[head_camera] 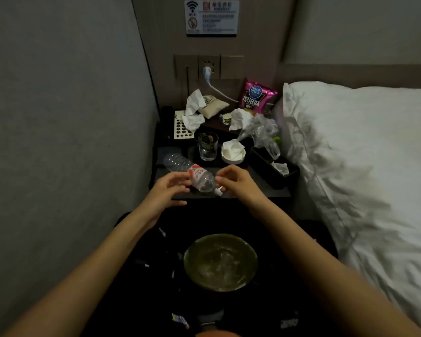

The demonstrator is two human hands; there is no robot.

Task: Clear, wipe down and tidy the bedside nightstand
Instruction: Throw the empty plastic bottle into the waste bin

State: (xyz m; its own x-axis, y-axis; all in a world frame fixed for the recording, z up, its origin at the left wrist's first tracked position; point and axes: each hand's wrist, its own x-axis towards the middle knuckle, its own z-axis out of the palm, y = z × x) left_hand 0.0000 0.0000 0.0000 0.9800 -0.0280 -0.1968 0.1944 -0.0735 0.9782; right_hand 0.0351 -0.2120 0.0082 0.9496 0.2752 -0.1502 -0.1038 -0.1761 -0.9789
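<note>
A clear plastic water bottle (192, 172) is seen lying on its side at the front edge of the nightstand (260, 184), just above the middle of the frame. Its long axis is set on a diagonal, with the base toward the upper left and the white cap toward the lower right; a red-and-white label is wrapped round its middle.

The left hand (165, 190) is held at the bottle's lower left side with the fingers loosely curved and half spread; the fingertips are placed at the label, though whether they press the plastic cannot be told in the dim light. The right hand (236, 182) is brought to the neck end, its fingers curled and the cap apparently pinched between thumb and forefinger. Both bare forearms are extended from the lower corners and converge on the bottle.

Behind it, a drinking glass (207, 147) and a white dish (233, 153) stuffed with tissue are set side by side. Crumpled tissues, a pink snack bag (255, 97) and a clear plastic bag (260, 132) are scattered toward the wall. A round bin (220, 262) is placed below, between the arms, and a white pillow (350, 147) fills the right.
</note>
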